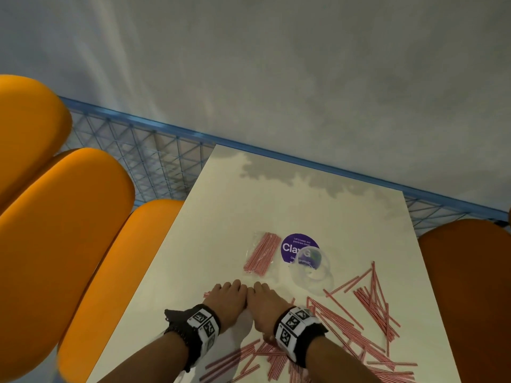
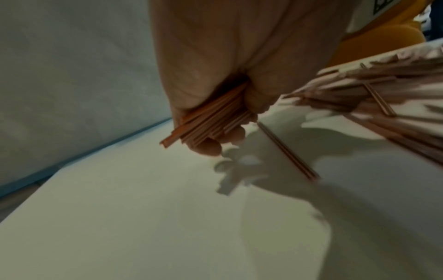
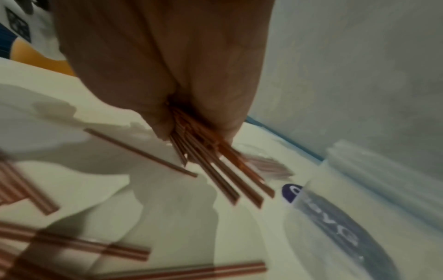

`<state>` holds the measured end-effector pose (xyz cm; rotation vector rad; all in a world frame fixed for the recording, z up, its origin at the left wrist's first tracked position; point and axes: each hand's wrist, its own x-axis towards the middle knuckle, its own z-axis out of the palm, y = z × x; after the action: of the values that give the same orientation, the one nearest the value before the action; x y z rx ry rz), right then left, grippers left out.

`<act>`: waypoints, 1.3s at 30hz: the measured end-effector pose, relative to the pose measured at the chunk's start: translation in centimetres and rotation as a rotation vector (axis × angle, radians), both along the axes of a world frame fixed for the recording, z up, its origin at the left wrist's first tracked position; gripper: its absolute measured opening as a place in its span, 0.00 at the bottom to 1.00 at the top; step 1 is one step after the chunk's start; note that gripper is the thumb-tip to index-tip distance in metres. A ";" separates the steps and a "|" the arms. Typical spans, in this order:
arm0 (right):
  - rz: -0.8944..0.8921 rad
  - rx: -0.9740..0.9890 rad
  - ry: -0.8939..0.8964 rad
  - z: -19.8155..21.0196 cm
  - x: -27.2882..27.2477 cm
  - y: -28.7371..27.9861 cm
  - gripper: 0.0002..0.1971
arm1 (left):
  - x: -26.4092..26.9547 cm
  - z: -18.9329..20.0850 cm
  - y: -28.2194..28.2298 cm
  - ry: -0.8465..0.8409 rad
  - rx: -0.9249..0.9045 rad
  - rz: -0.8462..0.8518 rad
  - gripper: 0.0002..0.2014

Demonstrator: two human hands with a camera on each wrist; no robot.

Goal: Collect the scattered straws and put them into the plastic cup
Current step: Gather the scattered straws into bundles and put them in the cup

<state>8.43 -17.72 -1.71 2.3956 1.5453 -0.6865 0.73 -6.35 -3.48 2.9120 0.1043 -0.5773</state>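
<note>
Both hands hover side by side over the white table (image 1: 210, 222), gripping one bundle of red-and-white striped straws between them. My left hand (image 1: 228, 295) curls round one end of the bundle (image 2: 210, 121). My right hand (image 1: 262, 298) curls round the other end, where the straw tips (image 3: 223, 170) stick out. The clear plastic cup (image 1: 311, 268) stands just ahead and right of my right hand, partly over a purple round sticker (image 1: 294, 246). Many loose straws (image 1: 370, 308) lie scattered to the right and near the front edge (image 1: 249, 360).
A clear packet of straws (image 1: 261, 254) lies left of the cup. Orange chairs (image 1: 69, 230) line the table's left side; another seat (image 1: 470, 286) stands at the right. A blue mesh rail (image 1: 154, 150) runs along the far edge, below a grey wall.
</note>
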 end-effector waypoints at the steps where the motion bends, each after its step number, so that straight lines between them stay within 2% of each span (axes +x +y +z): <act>1: -0.011 0.010 0.013 0.5 0.5 -0.4 0.15 | 0.6 0.6 -0.2 0.026 -0.044 0.018 0.12; 4: -0.069 0.030 0.055 1.6 1.5 -1.4 0.18 | 2.0 2.4 -0.8 0.114 -0.110 0.083 0.11; 7: -0.119 0.056 0.019 2.6 1.6 -2.3 0.17 | 2.8 3.8 -1.9 0.135 -0.129 0.123 0.11; 11: -0.104 0.015 -0.059 4.2 2.1 -3.8 0.15 | 2.6 5.4 -2.5 0.190 -0.090 0.097 0.06; 14: -0.117 -0.007 -0.098 5.0 2.0 -4.2 0.13 | 2.6 6.4 -3.1 0.175 -0.089 0.093 0.03; 17: -0.138 0.001 -0.083 5.6 1.6 -4.6 0.11 | 2.4 6.8 -3.7 0.113 -0.183 0.114 0.06; 20: -0.197 0.004 -0.057 6.4 2.4 -6.3 0.14 | 1.4 6.8 -2.0 0.067 -0.460 0.215 0.14; 23: -0.255 0.024 -0.045 6.6 2.9 -7.7 0.17 | 0.3 7.8 -0.7 -0.136 -1.020 0.571 0.23; 24: -0.249 0.041 -0.047 6.5 2.6 -7.5 0.17 | 0.3 8.1 -1.1 -0.199 -1.131 0.704 0.27; 26: -0.209 0.075 -0.061 6.5 1.4 -6.5 0.17 | 0.7 8.2 -3.1 -0.218 -1.185 0.858 0.33; 28: -0.178 0.098 -0.057 6.5 0.2 -5.2 0.16 | 1.3 8.1 -5.3 -0.179 -1.310 0.915 0.37; 31: -0.281 0.135 0.009 7.2 0.4 -5.1 0.16 | 1.4 8.7 -5.4 -0.218 -1.534 1.081 0.38; 33: -0.438 0.284 0.180 8.4 1.5 -6.0 0.19 | 0.9 8.6 -4.4 -0.232 -1.770 1.223 0.35; 36: -0.749 0.795 0.580 12.9 1.9 -6.6 0.26 | 0.6 9.2 -4.7 -0.042 -2.155 1.325 0.33; 38: -0.914 1.147 0.847 16.6 0.9 -6.4 0.29 | 0.7 10.0 -6.0 0.091 -2.340 1.281 0.36; 39: -0.938 1.277 0.980 17.8 0.5 -6.2 0.29 | 0.7 10.5 -6.8 0.142 -2.425 1.211 0.38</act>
<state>8.90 -23.97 16.10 4.3080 1.0285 -1.5500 1.44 -13.14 7.07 0.2181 0.5458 -0.1708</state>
